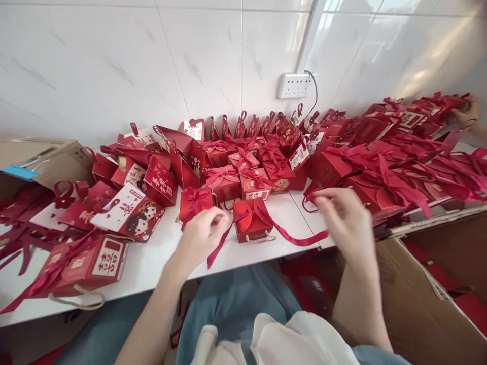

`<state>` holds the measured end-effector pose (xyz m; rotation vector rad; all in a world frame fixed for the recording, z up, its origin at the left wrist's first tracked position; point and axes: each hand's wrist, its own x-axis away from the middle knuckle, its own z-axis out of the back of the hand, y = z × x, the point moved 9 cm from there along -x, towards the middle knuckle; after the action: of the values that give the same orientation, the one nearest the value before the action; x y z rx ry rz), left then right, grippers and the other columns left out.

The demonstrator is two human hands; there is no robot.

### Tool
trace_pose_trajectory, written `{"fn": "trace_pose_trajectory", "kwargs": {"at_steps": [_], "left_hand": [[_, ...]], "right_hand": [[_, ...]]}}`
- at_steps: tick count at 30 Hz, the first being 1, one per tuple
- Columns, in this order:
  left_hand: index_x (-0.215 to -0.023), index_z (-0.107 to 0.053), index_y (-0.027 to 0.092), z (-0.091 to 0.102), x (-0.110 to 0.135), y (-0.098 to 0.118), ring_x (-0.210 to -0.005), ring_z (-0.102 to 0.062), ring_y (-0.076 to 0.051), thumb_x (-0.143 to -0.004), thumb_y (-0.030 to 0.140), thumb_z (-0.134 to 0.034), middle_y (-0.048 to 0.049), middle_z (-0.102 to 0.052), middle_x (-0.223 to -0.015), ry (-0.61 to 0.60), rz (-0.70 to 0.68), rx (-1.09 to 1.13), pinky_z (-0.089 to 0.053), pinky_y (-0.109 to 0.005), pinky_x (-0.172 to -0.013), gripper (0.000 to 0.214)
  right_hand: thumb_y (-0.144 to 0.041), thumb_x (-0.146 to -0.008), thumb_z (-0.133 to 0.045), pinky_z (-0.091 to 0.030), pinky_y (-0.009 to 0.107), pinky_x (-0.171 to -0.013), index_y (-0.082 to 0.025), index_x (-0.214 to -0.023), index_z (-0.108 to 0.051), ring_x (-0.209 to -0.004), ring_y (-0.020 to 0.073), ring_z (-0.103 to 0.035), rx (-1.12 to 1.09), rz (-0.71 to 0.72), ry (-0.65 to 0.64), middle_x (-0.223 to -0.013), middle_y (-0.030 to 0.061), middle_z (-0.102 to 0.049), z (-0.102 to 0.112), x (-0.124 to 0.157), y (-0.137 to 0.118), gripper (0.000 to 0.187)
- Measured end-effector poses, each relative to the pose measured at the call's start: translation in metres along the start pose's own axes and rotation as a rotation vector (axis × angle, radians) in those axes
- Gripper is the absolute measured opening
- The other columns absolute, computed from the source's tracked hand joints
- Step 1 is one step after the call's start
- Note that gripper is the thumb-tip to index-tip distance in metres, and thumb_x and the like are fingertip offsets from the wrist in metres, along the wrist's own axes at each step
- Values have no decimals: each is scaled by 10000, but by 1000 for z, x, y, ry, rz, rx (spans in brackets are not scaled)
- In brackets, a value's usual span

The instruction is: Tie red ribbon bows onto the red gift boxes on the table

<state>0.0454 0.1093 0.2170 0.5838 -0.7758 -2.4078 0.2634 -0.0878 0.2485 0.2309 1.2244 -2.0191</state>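
Observation:
A small red gift box (254, 220) with a curved flap top and a twisted cord handle stands upright before me near the table's front edge. A red ribbon (294, 239) runs from its top to both sides, untied. My left hand (201, 235) is at the box's left, fingers curled closed at the ribbon's left part, whose tail hangs down beside the box. At the right, my right hand (348, 220) is raised above the table, thumb and fingers pinched on the ribbon's right part. The exact grip of the left fingertips is partly hidden.
Tied red boxes (224, 182) stand close behind, with more boxes (384, 187) massed at right. Upright boxes and a white-lidded box (129, 210) crowd the left. Cardboard cartons (429, 299) stand lower right. A socket strip (294, 85) is on the wall. Another person's hand (466, 111) is far right.

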Motion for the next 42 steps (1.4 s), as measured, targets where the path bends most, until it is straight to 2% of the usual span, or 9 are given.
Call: {"fn": "trace_pose_trajectory", "kwargs": {"at_steps": [2,6,9,14,19,24,30,34,42], "left_hand": [[-849,-588,216,-31,-11,-5,-843,-654,-250,-904,423,-412,-66,-695,-920,-75,111,-54,-470,-329,-726,277],[-909,-558,213,-62,-14,-28,-888,-648,-267,-911,469,-378,-72,-690,-936,-203,266,61,-462,-346,-749,313],[-910,-551,212,-67,-10,-39,-840,-626,-225,-888,474,-427,-36,-665,-893,-261,285,207,-447,-310,-733,291],[-713,-504,195,-77,-10,-46,-663,-508,-147,-852,447,-497,27,-530,-696,-347,258,407,-380,-258,-629,288],[-642,-509,185,-81,-15,-53,-638,-528,-145,-822,401,-548,7,-544,-636,-362,279,698,-409,-277,-646,284],[-625,-447,192,-78,-21,-49,-458,-384,-88,-797,411,-572,45,-440,-522,-360,327,836,-311,-234,-485,306],[-641,-442,189,-63,-23,-48,-473,-341,-83,-818,460,-518,59,-376,-546,-276,339,573,-267,-227,-480,333],[-665,-509,184,-56,-26,-45,-550,-413,-116,-820,456,-485,35,-459,-605,-223,287,337,-306,-242,-522,314],[-677,-521,190,-47,-24,-38,-603,-512,-158,-821,433,-465,20,-546,-639,-172,296,232,-345,-266,-571,288]], "right_hand": [[-470,-846,-558,-458,324,-664,-217,-854,-650,-699,190,-585,-40,11,-265,-880,80,-663,-50,15,-1,270],[-428,-823,-577,-458,330,-706,-204,-799,-605,-750,194,-597,-88,-119,-528,-862,63,-674,-113,28,20,226],[-467,-803,-589,-435,296,-628,-204,-727,-544,-644,154,-554,-181,-223,-637,-729,14,-634,-131,31,35,277],[-530,-749,-629,-333,247,-523,-202,-641,-456,-535,104,-441,-457,-303,-831,-574,-47,-492,-145,34,40,387],[-550,-709,-678,-269,233,-496,-175,-639,-540,-505,81,-380,-590,-346,-1011,-555,-59,-453,-147,32,40,406],[-527,-661,-730,-283,229,-496,-170,-648,-557,-503,81,-405,-584,-382,-1063,-552,-59,-471,-145,27,46,398],[-496,-717,-692,-305,228,-485,-175,-678,-585,-533,90,-404,-526,-244,-904,-608,-39,-500,-136,4,38,340],[-474,-743,-667,-352,246,-528,-178,-686,-591,-560,106,-448,-458,-150,-861,-631,-25,-539,-132,-9,27,311],[-282,-803,-591,-423,310,-643,-221,-722,-684,-672,173,-558,-133,250,-868,-739,23,-626,-111,-9,3,138]]}}
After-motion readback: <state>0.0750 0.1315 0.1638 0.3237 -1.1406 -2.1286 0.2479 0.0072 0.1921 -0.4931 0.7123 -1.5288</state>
